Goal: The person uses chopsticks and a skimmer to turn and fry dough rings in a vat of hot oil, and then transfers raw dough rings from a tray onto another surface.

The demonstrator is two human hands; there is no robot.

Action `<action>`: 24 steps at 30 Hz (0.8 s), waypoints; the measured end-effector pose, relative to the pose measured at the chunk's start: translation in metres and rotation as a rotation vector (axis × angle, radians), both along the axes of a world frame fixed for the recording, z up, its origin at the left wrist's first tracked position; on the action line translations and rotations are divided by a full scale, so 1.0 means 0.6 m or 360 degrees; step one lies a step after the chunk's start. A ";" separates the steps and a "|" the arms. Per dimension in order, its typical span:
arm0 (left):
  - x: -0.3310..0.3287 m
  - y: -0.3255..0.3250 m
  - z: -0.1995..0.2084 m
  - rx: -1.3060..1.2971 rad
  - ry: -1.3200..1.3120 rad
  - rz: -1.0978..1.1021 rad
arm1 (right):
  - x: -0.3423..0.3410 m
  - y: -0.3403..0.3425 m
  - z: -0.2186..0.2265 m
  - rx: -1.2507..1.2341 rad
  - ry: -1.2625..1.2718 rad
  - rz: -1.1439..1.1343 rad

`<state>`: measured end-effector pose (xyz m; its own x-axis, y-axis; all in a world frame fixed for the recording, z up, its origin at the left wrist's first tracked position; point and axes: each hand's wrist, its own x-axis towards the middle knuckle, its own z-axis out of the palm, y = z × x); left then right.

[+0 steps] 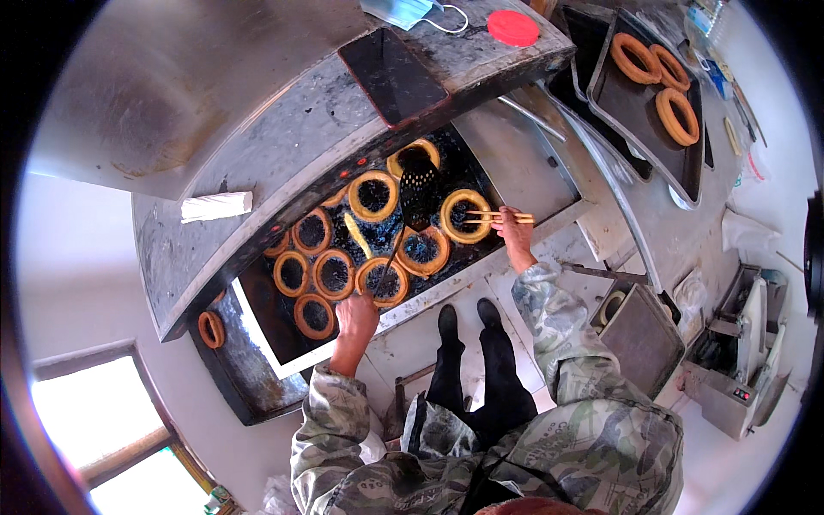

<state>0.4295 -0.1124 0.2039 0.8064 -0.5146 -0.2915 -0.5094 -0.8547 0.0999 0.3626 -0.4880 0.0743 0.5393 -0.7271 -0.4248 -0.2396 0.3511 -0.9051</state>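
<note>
The ring of dough [464, 215] at the 3 o'clock edge of the fryer [369, 249] floats in dark oil, and the tips of the chopsticks [498, 218] rest on its right rim. The right hand [515, 233] has its fingers closed around the chopsticks' far end, just over the fryer's metal lip. The grip looks light, so the judgement is that the ring could slip off the sticks if lifted by one edge and drop back, splashing hot oil toward the hand.

Toward 9 o'clock of that ring, the perforated skimmer [420, 193] hovers over the oil with its long handle running down to the left hand [355, 316], whose fingers wrap the handle end. The skimmer's head sits close above another ring at 12 o'clock; a careless dip could press it under or tear it.

Around a dozen more rings [334, 274] crowd the oil, several touching. They could stick together or brown unevenly if not parted. One ring [210, 330] lies outside the oil at 8 o'clock, on the fryer's edge.

On the hood above, a dark phone [392, 75], a face mask [403, 10] and a red lid [512, 27] lie near the sloping edge; any could slide toward the oil. A tray [639, 116] at 2 o'clock holds three finished rings.
</note>
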 end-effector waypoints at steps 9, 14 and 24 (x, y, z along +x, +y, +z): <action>0.036 -0.009 0.006 0.0036 0.0048 0.0017 | 0.034 0.020 0.013 0.0418 -0.0099 -0.0257; 0.043 0.012 0.013 0.0081 0.0075 0.0040 | 0.038 0.021 0.030 0.0576 -0.0116 -0.0197; -0.041 0.012 0.082 0.0055 -0.0066 0.0053 | 0.007 -0.016 0.088 0.0376 -0.0245 -0.0055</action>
